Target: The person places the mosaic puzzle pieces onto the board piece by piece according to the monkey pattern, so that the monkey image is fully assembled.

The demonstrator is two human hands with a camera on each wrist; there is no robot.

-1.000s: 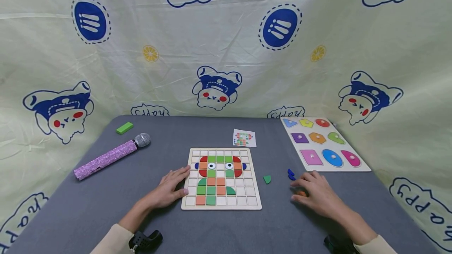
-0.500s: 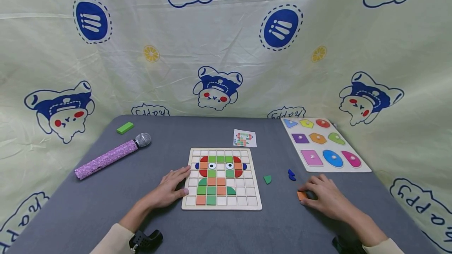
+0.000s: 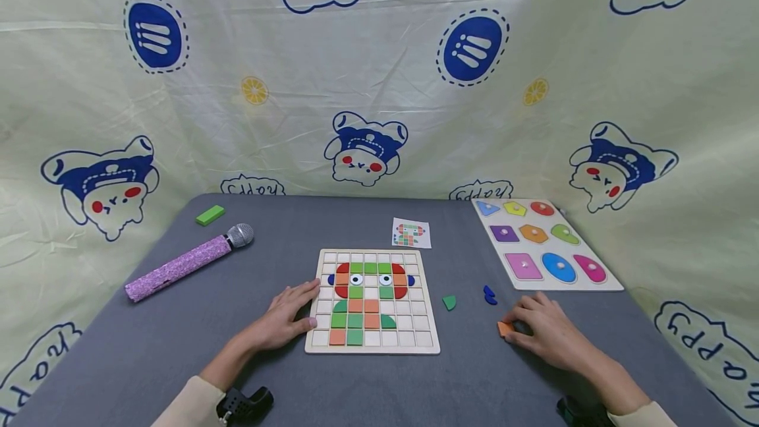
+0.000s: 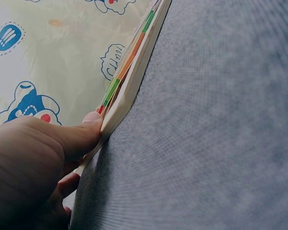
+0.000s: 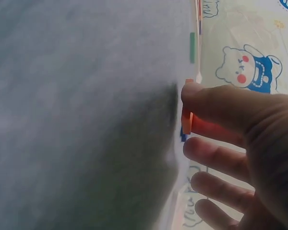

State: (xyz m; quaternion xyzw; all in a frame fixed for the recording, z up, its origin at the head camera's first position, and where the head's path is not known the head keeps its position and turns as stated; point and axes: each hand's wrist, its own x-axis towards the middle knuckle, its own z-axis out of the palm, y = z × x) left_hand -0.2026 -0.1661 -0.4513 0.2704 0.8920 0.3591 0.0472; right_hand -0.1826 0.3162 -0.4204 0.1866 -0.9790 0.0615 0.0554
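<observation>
My left hand (image 3: 275,321) rests against the left edge of a gridded mosaic board (image 3: 412,338). Its thumb and fingertips touch that edge; in the left wrist view the thumb (image 4: 84,134) presses the board's side (image 4: 129,88). Red, orange, green and blue tiles form a figure with two eye tiles on the grid. Right of the board, my right hand (image 3: 548,331) pinches an orange tile (image 3: 505,329) between thumb and index finger, low over the table. The right wrist view shows this orange tile (image 5: 186,125) edge-on, with the other fingers spread loosely.
A green rounded tile (image 3: 449,302) and blue pieces (image 3: 489,294) lie between board and right hand. A picture card (image 3: 411,233) lies behind the board. A shape puzzle (image 3: 566,249) stands back right; a purple glittery microphone (image 3: 184,267) and green block (image 3: 210,215) lie left.
My right hand has drawn back slightly right and toward the near side, and the orange tile now shows clearly in its pinch. The left hand and board stay put.
</observation>
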